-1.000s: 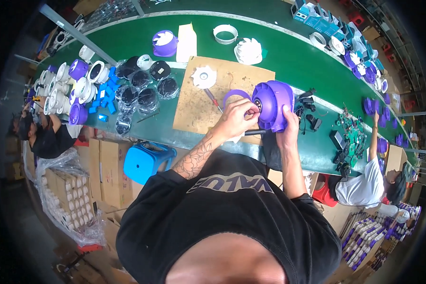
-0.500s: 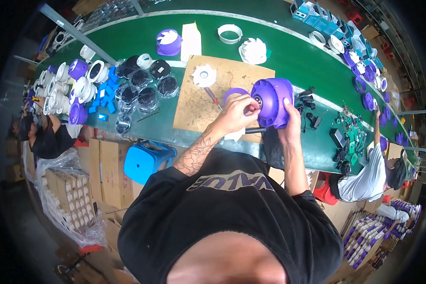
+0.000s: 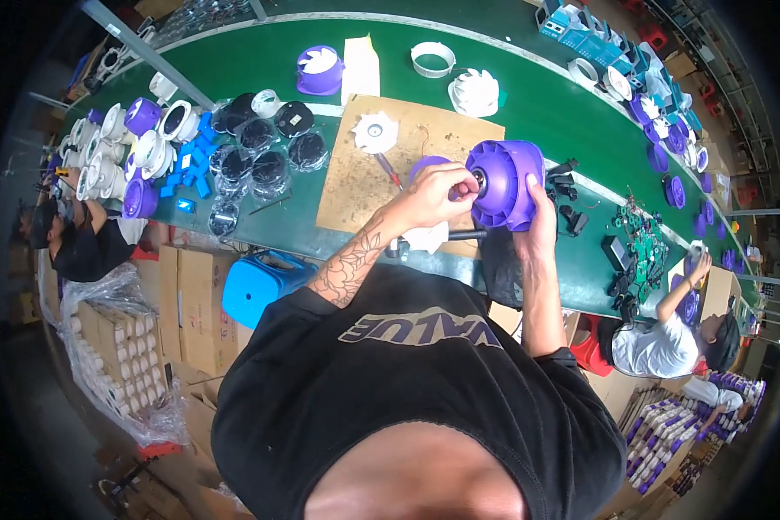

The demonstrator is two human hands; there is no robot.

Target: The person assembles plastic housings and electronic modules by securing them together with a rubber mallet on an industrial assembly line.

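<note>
A purple ribbed fan housing (image 3: pixel 504 173) is held up over a brown board (image 3: pixel 342 195), its round hub turned to the left. My right hand (image 3: pixel 539 224) grips its right side, thumb up along the shell. My left hand (image 3: pixel 438 195) is at the hub with thumb and fingers pinched together; whatever they hold is too small to make out. Behind that hand a second purple piece (image 3: pixel 421 165) is partly hidden. On the board lie a white fan wheel (image 3: pixel 375 133) and a screwdriver (image 3: pixel 390 170). A black rod-like tool (image 3: pixel 466 235) and a white piece (image 3: pixel 427 238) lie below my hands.
Black round plastic-wrapped parts (image 3: pixel 269 176), blue blocks (image 3: pixel 185 165) and stacked white and purple housings (image 3: pixel 139 198) crowd the left. Circuit boards with wires (image 3: pixel 646 243) lie right. Across the green belt sit a white ring (image 3: pixel 433 59) and finned wheel (image 3: pixel 474 92). A co-worker (image 3: pixel 659 349) sits right.
The housing has shifted slightly in my hands, its hub still facing left. My left hand stays pinched at the hub. The co-worker on the right has drawn an arm nearer, holding a white part.
</note>
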